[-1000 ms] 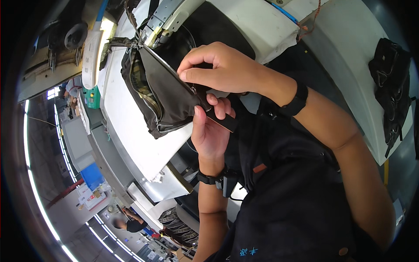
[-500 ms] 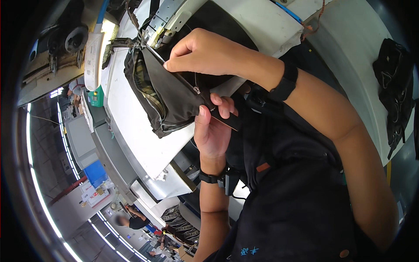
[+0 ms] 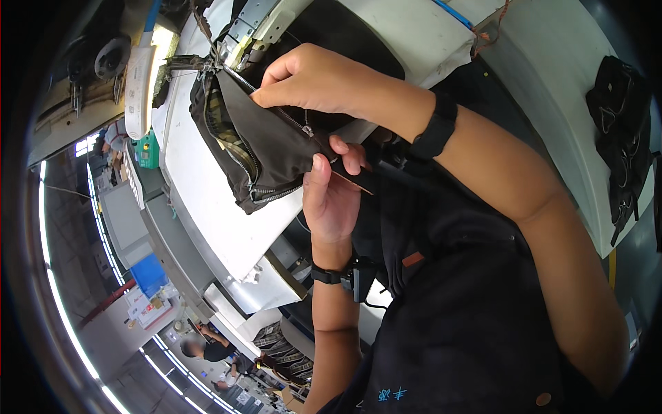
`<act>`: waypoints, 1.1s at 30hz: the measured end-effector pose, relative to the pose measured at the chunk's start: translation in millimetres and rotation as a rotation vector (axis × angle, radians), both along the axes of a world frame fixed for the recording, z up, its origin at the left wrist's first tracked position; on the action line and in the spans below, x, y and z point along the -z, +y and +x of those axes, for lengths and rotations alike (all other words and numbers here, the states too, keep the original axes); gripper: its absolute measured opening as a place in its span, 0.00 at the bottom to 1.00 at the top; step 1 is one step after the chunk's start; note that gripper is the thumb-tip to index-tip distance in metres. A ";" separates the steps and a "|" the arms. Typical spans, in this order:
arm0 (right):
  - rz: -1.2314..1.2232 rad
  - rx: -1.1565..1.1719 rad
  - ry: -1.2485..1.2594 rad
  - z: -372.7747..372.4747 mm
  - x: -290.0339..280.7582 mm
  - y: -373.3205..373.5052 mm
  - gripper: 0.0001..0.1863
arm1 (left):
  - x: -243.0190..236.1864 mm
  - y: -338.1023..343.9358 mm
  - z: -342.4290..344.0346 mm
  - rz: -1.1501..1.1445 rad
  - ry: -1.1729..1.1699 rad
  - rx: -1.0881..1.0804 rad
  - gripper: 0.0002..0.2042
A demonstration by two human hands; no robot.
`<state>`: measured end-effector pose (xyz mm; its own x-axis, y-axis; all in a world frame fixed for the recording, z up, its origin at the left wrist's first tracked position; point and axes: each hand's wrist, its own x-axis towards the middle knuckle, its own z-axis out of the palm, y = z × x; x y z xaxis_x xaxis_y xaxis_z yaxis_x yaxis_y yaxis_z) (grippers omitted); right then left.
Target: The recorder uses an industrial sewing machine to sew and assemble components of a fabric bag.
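Observation:
A dark grey fabric pouch [image 3: 265, 148] with metal zippers lies on the white sewing table, its upper corner by the sewing machine's needle area [image 3: 207, 63]. Along its upper edge runs an open-toothed metal zipper [image 3: 281, 114] with a slider [image 3: 307, 130]. My right hand [image 3: 321, 79] is closed, thumb and forefinger pinching the zipper edge close to the machine. My left hand [image 3: 334, 203], palm up, grips the pouch's near end between thumb and fingers, where a dark strip sticks out. Camouflage lining [image 3: 219, 127] shows at the pouch's left side.
A lit white lamp [image 3: 140, 90] and machine parts stand at the upper left. The white tabletop [image 3: 207, 207] ends in a metal edge below. Dark corded pieces [image 3: 617, 145] lie on a white surface at right. Another person [image 3: 207, 348] works far off at lower left.
The whole view has shifted slightly. Both hands keep their grips on the pouch, and the zipper beside my right hand looks little changed.

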<state>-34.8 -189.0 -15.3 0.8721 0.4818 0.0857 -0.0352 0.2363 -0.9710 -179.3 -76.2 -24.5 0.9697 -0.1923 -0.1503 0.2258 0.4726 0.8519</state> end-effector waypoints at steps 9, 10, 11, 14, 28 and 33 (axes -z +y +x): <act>-0.249 -0.272 -0.063 18.2 -13.8 -23.2 0.19 | 1.7 -0.5 1.5 -0.025 0.023 0.006 0.17; -0.257 -0.327 -0.076 23.6 -18.9 -24.0 0.19 | 1.7 0.1 2.2 -0.024 0.024 0.014 0.17; -0.266 -0.365 -0.094 27.1 -23.6 -23.8 0.18 | 1.6 0.8 2.7 -0.024 0.025 0.023 0.17; -0.460 -0.475 -0.275 31.7 -33.0 -21.9 0.16 | 1.9 2.2 4.3 0.009 0.017 0.047 0.17; -0.117 0.106 -0.358 -45.5 26.3 -26.5 0.14 | 6.9 3.4 -1.5 -0.022 0.045 -0.032 0.19; 0.071 0.244 -0.463 -62.7 37.7 -22.5 0.09 | 8.6 4.8 -2.9 -0.065 0.063 -0.048 0.19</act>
<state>-97.5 -211.5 -53.0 0.8212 0.2489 0.5135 0.4578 0.2498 -0.8533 -182.2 -71.4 -33.1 0.9670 -0.1572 -0.2004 0.2540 0.5381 0.8037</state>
